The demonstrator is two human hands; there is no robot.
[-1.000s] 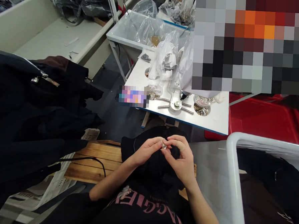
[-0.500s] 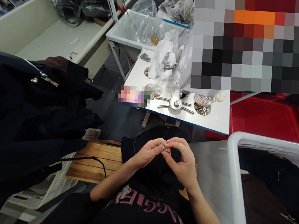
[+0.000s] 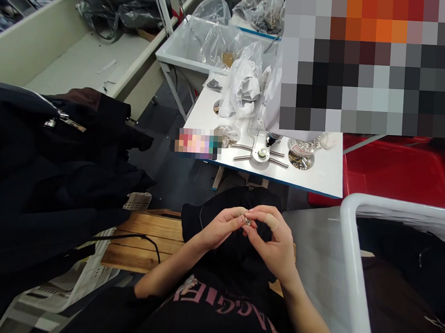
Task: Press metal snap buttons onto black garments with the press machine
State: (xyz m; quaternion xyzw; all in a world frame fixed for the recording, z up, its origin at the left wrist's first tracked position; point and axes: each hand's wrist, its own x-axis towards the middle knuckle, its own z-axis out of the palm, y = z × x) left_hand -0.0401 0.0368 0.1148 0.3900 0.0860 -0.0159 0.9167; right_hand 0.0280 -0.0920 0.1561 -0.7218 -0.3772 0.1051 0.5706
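Note:
My left hand and my right hand meet over my lap, fingertips pinched together on a small silver metal piece. Under both hands lies a black garment bunched on my knees, and the metal piece sits against its fabric. A plaster wraps one finger of my right hand. Straight ahead stands a white work table with a small metal press fixture and coiled springs on it.
A heap of black garments with a zip pull fills the left. A wooden slatted bench with a black cable lies below it. A white bin with dark clothes stands right, a red crate behind it. Plastic bags crowd the table's back.
Both hands stay pinched on the small metal piece, with only slight finger shifts. The view has tipped a little.

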